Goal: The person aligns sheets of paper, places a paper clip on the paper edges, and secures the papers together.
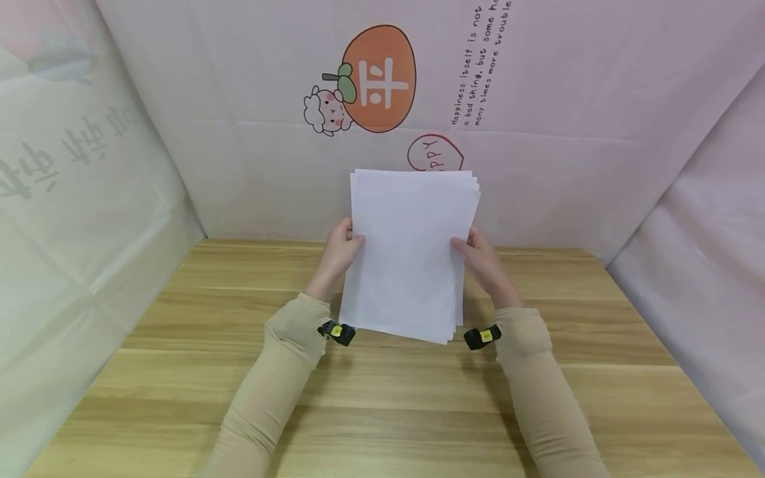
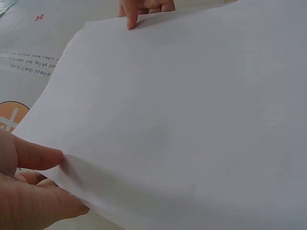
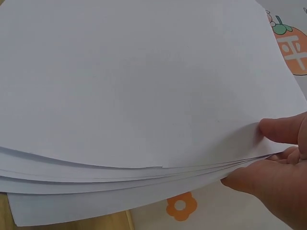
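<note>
Both hands hold up a stack of white paper sheets (image 1: 409, 259) above the wooden table, its blank face toward the head camera. My left hand (image 1: 342, 251) pinches the stack's left edge, thumb in front and fingers behind. On the opposite edge my right hand (image 1: 483, 262) grips likewise, its thumb (image 3: 280, 130) pressed on the top sheet. In the right wrist view several sheets fan apart along the near edge, slightly out of line. The left wrist view shows the top sheet (image 2: 168, 105) bowing a little near the left thumb (image 2: 43, 157).
The wooden table (image 1: 394, 411) spreads below the paper. Behind it rises a pale cloth backdrop (image 1: 251, 172) printed with an orange fruit (image 1: 382, 79) and lettering. More cloth walls (image 1: 72, 219) stand at the left and right. Each wrist wears a black strap (image 1: 340, 333).
</note>
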### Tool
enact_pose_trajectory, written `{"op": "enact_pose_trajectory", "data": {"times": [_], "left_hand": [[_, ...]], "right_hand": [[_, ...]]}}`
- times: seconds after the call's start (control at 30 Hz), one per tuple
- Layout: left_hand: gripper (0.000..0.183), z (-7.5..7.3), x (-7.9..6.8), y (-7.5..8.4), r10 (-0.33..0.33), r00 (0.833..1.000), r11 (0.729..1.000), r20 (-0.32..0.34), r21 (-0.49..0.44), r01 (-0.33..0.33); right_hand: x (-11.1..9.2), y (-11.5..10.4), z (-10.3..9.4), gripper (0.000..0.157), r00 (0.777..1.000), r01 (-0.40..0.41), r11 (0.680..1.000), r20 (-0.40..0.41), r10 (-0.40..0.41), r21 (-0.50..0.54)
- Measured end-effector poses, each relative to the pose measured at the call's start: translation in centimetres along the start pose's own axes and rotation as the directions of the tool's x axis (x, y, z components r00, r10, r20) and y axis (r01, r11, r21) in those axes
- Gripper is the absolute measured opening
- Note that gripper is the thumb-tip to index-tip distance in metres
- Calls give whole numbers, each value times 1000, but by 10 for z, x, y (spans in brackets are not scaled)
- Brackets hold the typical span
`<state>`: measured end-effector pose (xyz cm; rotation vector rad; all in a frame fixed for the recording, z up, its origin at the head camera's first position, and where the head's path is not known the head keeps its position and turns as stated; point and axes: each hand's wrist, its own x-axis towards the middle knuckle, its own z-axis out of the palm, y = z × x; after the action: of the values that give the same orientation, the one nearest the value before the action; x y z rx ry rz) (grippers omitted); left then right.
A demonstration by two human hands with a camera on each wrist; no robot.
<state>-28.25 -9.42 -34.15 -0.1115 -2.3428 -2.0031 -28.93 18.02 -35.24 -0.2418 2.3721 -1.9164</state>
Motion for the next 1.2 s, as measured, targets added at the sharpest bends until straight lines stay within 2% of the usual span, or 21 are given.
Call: {"op": "enact_pose_trajectory", "data": {"times": [0.33,0.67,1.2], "left_hand": [[35,-1,-2,5,37,999,999,-16,16,-37],[34,-1,-2,7,64,998,996,-29,-61,-66],[32,0,-3,13,116,992,986,-48,-112,-121]], "right_hand": [[-4,-8,-1,54,999,41,999,7,-41,-16],[-6,-12,-1,51,993,117,993,-5,-117,-25],[-6,-15,-3,49,978,207,978,-22,-207,-8]]}}
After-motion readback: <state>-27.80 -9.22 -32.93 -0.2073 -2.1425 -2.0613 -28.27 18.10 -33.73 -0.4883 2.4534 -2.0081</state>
